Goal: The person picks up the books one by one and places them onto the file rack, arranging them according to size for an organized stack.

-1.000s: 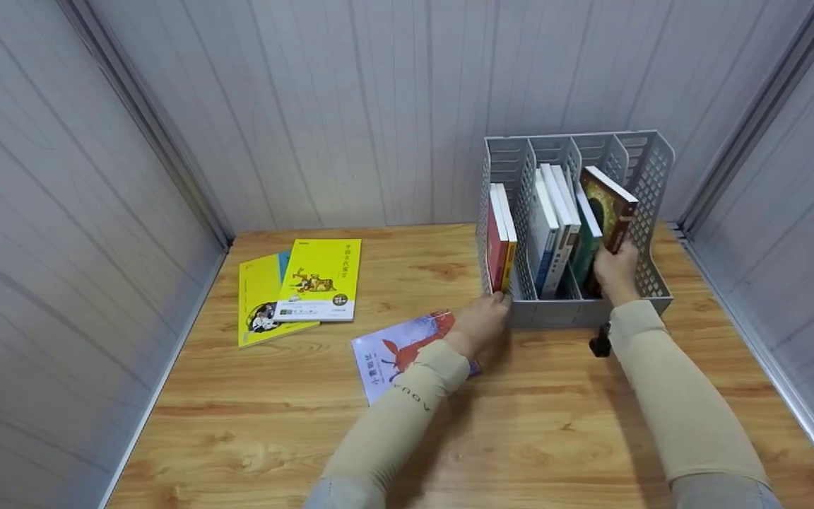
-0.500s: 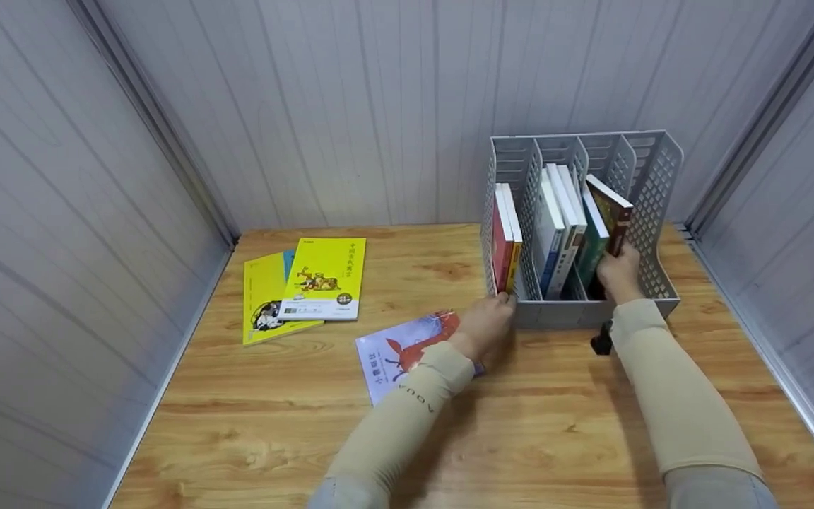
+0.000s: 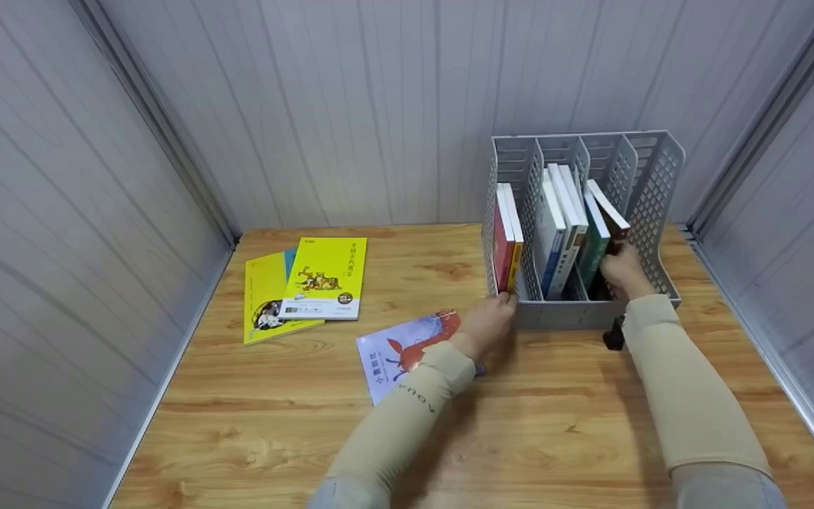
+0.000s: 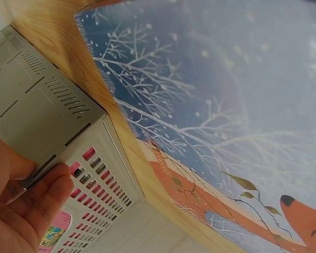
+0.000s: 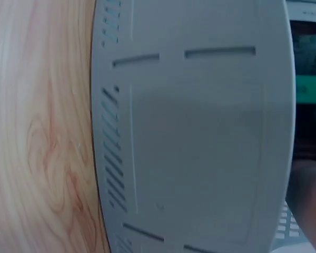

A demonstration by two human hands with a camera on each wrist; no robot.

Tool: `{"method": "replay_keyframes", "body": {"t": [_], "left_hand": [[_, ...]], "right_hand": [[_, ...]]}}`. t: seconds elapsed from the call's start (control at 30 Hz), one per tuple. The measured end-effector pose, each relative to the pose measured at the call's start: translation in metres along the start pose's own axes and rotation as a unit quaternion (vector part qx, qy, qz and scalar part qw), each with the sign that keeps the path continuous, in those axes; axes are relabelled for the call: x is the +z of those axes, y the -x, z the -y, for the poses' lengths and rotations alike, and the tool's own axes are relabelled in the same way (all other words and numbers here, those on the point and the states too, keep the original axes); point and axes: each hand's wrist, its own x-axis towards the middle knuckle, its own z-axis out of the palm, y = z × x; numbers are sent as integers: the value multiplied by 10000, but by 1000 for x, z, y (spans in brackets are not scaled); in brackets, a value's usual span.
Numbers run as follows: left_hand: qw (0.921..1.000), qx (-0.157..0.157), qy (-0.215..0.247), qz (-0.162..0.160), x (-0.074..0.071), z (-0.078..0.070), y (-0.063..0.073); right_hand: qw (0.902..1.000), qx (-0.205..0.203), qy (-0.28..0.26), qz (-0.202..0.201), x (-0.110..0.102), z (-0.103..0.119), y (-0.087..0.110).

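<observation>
My left hand (image 3: pixel 486 324) grips the front left corner of a grey book rack (image 3: pixel 562 315); thumb and fingers pinch its edge in the left wrist view. My right hand (image 3: pixel 624 271) holds the spine of a brown book (image 3: pixel 613 215), which leans left in the third compartment against a green book (image 3: pixel 593 247). Most of that spine is hidden by the hand. In the right wrist view, the blurred hand (image 5: pixel 312 197) shows only at the right edge. Red (image 3: pixel 501 247) and yellow-spined (image 3: pixel 514 261) books stand in the first compartment, several white books (image 3: pixel 561 233) in the second.
Under my left forearm lies a lilac picture book (image 3: pixel 386 353) with a fox on its cover. Two yellow books (image 3: pixel 329 272) overlap at the table's left, with a blue one (image 3: pixel 290 259) partly beneath. Panel walls surround the wooden table (image 3: pixel 237 438).
The brown book has sunk lower and tipped left towards the green book. My right hand has turned and shifted slightly with it. My left hand stays at the rack's corner.
</observation>
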Motion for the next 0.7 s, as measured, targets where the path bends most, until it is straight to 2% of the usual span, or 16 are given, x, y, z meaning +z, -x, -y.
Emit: {"method": "replay_keyframes", "body": {"t": [0.1,0.17,0.3,0.47,0.63,0.7], "left_hand": [[9999,-27,67,76,0,-1,0],[9999,-39,82,111,0,-2,0],[9999,-43,51,78,0,-2,1],[10000,12,87,38,0,-1,0],[9999,-43,97,15,0,0,0],[9999,-54,63,-109,1,0,1]], "right_hand": [[9994,101,108,318,-4,-1,1],[9989,27,181,439,-6,-2,1],[9962,-399,369,683,-10,-4,2],[9888,-837,913,827,-12,-2,8],[9801,-1006,1340,1068,-13,1,10],[9779,-1031,1409,1151,-15,0,10]]}}
